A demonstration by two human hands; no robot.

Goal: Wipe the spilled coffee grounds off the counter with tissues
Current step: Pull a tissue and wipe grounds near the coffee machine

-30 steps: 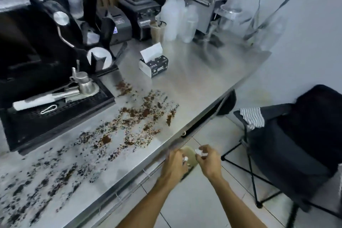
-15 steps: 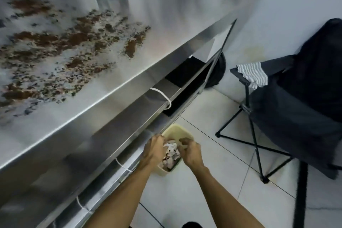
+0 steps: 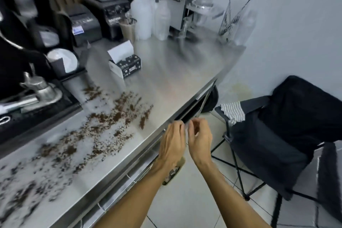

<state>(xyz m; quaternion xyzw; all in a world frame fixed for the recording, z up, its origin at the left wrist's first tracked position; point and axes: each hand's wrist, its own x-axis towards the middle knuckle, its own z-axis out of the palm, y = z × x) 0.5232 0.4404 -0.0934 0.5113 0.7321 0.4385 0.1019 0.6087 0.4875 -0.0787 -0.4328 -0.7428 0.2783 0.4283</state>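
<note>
Brown coffee grounds (image 3: 114, 116) lie scattered over the left and middle of the steel counter (image 3: 175, 72), nearly to its front edge, so I judge the wiping far from finished; only the right end by the wall looks clean. My left hand (image 3: 173, 142) and right hand (image 3: 199, 137) hover close together just off that edge, fingers loosely curled, holding nothing I can make out. The tissue box (image 3: 125, 65) stands behind the spill, one sheet sticking up. Below my left wrist a small bin (image 3: 182, 162) seems to hold crumpled paper, so some wiping looks done.
</note>
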